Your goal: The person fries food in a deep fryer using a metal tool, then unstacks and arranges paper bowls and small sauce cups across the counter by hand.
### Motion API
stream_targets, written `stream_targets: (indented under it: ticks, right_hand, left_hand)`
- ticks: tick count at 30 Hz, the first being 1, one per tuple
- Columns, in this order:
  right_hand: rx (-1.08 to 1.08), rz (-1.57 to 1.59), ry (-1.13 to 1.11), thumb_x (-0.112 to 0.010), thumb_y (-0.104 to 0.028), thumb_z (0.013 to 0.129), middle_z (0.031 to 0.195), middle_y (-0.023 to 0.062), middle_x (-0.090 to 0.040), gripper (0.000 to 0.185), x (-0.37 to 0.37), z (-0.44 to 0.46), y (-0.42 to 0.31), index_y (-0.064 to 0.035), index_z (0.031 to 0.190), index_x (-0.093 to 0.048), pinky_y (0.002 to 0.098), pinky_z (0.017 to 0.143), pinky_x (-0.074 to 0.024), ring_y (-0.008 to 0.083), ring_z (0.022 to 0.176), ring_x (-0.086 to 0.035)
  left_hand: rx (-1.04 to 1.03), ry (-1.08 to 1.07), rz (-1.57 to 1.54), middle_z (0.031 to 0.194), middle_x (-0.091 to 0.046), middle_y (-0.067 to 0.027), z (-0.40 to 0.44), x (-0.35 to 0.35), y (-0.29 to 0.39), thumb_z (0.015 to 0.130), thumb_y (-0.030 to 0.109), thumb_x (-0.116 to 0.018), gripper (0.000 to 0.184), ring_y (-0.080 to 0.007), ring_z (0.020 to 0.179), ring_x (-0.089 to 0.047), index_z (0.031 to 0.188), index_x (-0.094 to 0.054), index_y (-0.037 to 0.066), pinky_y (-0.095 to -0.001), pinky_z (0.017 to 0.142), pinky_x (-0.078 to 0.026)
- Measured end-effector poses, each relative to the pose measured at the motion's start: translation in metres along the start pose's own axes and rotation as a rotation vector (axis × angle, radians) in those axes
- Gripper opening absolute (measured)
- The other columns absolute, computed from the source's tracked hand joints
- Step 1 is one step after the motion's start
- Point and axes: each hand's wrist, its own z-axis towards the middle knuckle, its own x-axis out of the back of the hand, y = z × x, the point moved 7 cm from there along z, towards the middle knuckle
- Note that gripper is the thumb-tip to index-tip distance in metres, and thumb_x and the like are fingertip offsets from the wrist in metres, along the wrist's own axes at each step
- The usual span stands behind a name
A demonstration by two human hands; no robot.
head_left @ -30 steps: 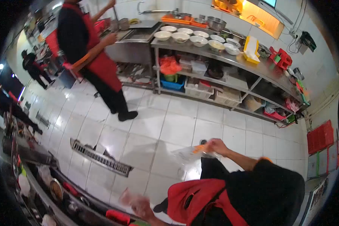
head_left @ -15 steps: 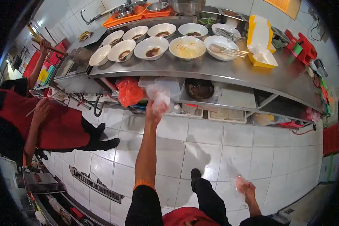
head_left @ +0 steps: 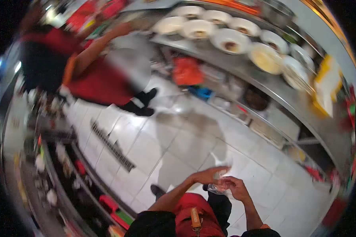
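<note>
My left hand (head_left: 207, 174) and my right hand (head_left: 237, 188) are close together in front of my red apron. Thin clear plastic (head_left: 217, 189), apparently a crumpled bag, lies between them. My right hand pinches it, and pinkish tones show through near the fingertips. The left hand reaches across from the left, its fingers on the plastic and partly blurred. Whether this is one piece of plastic or two cannot be made out. Pale see-through wisps also show just above the left fingers.
A steel counter (head_left: 249, 65) holds several white bowls (head_left: 230, 41) and a yellow box (head_left: 327, 86). An orange-red bag (head_left: 187, 71) sits on the shelf below. A co-worker in a red apron (head_left: 101, 85) stands left. A floor drain grate (head_left: 112, 146) and a lower-left rack (head_left: 83, 185) are nearby.
My left hand has drawn back from the counter's shelf toward my body, and my right hand has come in to meet it. The view has turned left. The co-worker's arm has moved.
</note>
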Motion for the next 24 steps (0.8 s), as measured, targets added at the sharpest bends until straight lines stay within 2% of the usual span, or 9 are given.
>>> stream_targets:
  ticks: [4,8,11,12,15,16,21,23,24]
  right_hand:
    - [0.472,-0.542,-0.084,-0.059,0.001,0.072,0.109,0.0137,-0.062,0.036,-0.095,0.046,-0.112,-0.007,0.107,-0.064,0.0345,0.085,-0.0488,0.0269,0.099,-0.06]
    - [0.71,-0.586,-0.508,-0.066,-0.007,0.074,0.115,0.0138,-0.056,0.032,-0.262,0.032,-0.198,-0.0116,0.106,-0.063,0.0435,0.092,-0.0445,0.0332,0.109,-0.053]
    - [0.765,-0.521,-0.52,-0.065,-0.006,0.075,0.114,0.0126,-0.056,0.03,-0.392,0.033,-0.216,-0.0083,0.105,-0.06,0.0469,0.096,-0.0394,0.0317,0.115,-0.048]
    - [0.79,-0.524,-0.554,-0.065,-0.006,0.075,0.114,0.0126,-0.056,0.03,-0.439,0.036,-0.221,-0.0083,0.105,-0.06,0.0469,0.096,-0.0394,0.0317,0.115,-0.048]
    - [1.046,-0.729,-0.32,-0.065,-0.014,0.076,0.119,0.0141,-0.051,0.021,-0.55,0.041,-0.237,-0.0071,0.096,-0.06,0.0477,0.093,-0.0357,0.0335,0.11,-0.046]
    - [1.238,-1.023,-0.417,-0.066,-0.018,0.075,0.119,0.0165,-0.05,0.024,-0.589,0.049,-0.218,-0.0086,0.096,-0.06,0.0486,0.096,-0.0311,0.0343,0.113,-0.043]
    - [1.175,-1.181,-0.721,-0.069,-0.017,0.073,0.123,0.0155,-0.048,0.035,-0.702,0.058,-0.284,-0.0102,0.105,-0.06,0.049,0.097,-0.0339,0.0348,0.114,-0.043]
    - [0.698,-0.896,-0.887,-0.07,-0.019,0.073,0.127,0.0148,-0.046,0.043,-0.726,0.104,-0.292,-0.0102,0.114,-0.058,0.0459,0.096,-0.0395,0.0344,0.116,-0.044]
    - [0.963,-0.97,-0.808,-0.071,-0.02,0.074,0.127,0.0149,-0.048,0.048,-0.748,0.114,-0.32,-0.0099,0.118,-0.056,0.0424,0.093,-0.0442,0.0332,0.115,-0.047]
  left_hand:
    - [0.225,0.423,-0.766,0.084,-0.059,0.0011,-0.13,-0.014,-0.052,0.09,0.028,-0.057,0.031,-0.0073,0.066,-0.052,0.113,-0.053,0.008,-0.0232,0.054,-0.044]
    - [-0.04,1.106,-1.332,0.102,-0.061,-0.0035,-0.286,0.042,-0.054,0.096,0.019,-0.039,0.029,-0.0134,0.082,-0.06,0.119,-0.049,0.006,-0.0296,0.068,-0.05]
    - [-0.08,1.583,-0.872,0.109,-0.058,-0.0042,-0.407,0.068,-0.042,0.097,0.023,-0.037,0.033,-0.0153,0.092,-0.058,0.122,-0.049,0.006,-0.035,0.079,-0.049]
    - [-0.807,1.155,-1.42,0.112,-0.057,-0.0044,-0.419,0.074,-0.066,0.096,0.027,-0.039,0.037,-0.0176,0.098,-0.056,0.126,-0.046,0.006,-0.04,0.086,-0.046]
    - [-1.077,1.149,-1.737,0.111,-0.057,-0.0038,-0.54,0.109,-0.003,0.095,0.031,-0.042,0.039,-0.019,0.097,-0.056,0.124,-0.047,0.005,-0.0406,0.085,-0.047]
    - [-0.932,1.365,-1.82,0.104,-0.06,-0.0051,-0.574,0.118,-0.019,0.093,0.03,-0.05,0.035,-0.0174,0.094,-0.058,0.115,-0.053,0.004,-0.0355,0.081,-0.049]
    - [-0.24,1.763,-1.357,0.073,-0.055,-0.0038,-0.67,0.171,-0.136,0.089,0.018,-0.055,0.014,-0.0122,0.065,-0.056,0.091,-0.059,0.005,-0.0269,0.054,-0.046]
    - [-0.205,1.764,-1.459,0.067,-0.051,-0.0023,-0.695,0.212,-0.15,0.087,0.018,-0.052,0.014,-0.0121,0.057,-0.05,0.083,-0.058,0.006,-0.0276,0.048,-0.042]
    - [-0.291,1.659,-1.541,0.066,-0.051,-0.0025,-0.704,0.233,-0.166,0.086,0.019,-0.051,0.015,-0.0127,0.055,-0.05,0.081,-0.057,0.007,-0.0265,0.048,-0.042]
